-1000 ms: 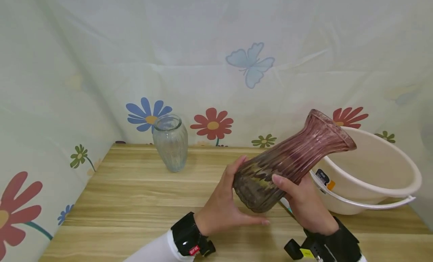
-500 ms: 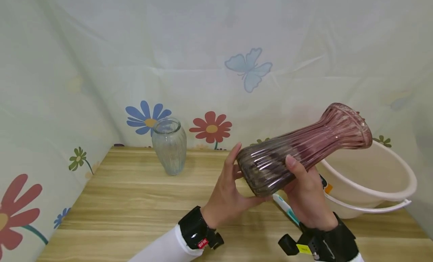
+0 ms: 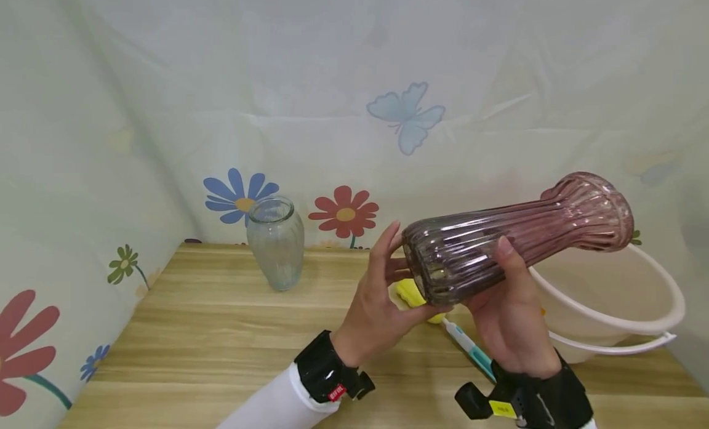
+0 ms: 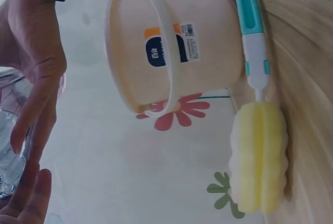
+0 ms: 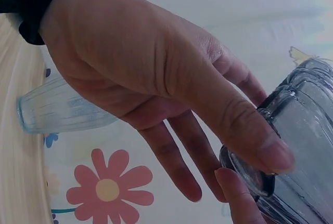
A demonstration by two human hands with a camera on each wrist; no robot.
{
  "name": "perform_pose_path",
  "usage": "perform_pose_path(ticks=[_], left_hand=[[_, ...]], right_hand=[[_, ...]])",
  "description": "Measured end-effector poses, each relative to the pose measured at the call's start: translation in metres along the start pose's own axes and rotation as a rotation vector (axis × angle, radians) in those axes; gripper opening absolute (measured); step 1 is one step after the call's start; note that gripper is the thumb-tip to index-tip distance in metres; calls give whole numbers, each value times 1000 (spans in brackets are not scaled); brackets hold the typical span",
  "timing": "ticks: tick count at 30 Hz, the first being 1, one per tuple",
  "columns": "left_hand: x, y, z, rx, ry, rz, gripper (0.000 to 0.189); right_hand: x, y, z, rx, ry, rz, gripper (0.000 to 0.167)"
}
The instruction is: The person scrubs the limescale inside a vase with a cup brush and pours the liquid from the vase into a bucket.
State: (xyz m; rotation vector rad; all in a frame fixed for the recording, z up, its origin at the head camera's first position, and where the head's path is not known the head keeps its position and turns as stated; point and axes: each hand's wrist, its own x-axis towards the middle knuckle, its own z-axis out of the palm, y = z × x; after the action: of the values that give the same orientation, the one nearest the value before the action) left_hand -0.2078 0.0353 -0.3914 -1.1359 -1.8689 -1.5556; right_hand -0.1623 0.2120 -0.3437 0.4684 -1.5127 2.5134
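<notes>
A ribbed glass vase [image 3: 532, 232], pinkish at its flared mouth and dark grey toward the base, is held in the air, lying nearly level with its mouth to the right. My left hand [image 3: 376, 300] grips the base end, thumb below and fingers behind the glass. Around the middle of the body, my right hand [image 3: 515, 324] holds it from beneath, the thumb along the near side. Below the vase on the table lies a sponge bottle brush [image 4: 258, 156] with a yellow head and a white and teal handle, partly hidden by the hands in the head view.
A clear ribbed glass vase [image 3: 277, 247] stands upright on the wooden table [image 3: 210, 330] at the back left. To the right is a cream bucket [image 4: 130, 42] with a white handle, partly behind the held vase. A flower-printed curtain [image 3: 310, 66] hangs around the table.
Both hands have raised the pinkish vase and shifted it right, tipping it from a slant to nearly level. The brush's yellow head has come into sight beneath it.
</notes>
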Motion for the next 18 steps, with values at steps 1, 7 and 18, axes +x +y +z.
perform_pose_path(ticks=[1,7,18], left_hand=[[2,0,1,1,1,3,122],[8,1,5,18,24,35,122],[22,7,13,-30,41,61,119]], right_hand=[[0,-1,0,5,2,4,50],[1,-4,-2,30,47,1,55],[10,-2,-12,213,31,-49,65]])
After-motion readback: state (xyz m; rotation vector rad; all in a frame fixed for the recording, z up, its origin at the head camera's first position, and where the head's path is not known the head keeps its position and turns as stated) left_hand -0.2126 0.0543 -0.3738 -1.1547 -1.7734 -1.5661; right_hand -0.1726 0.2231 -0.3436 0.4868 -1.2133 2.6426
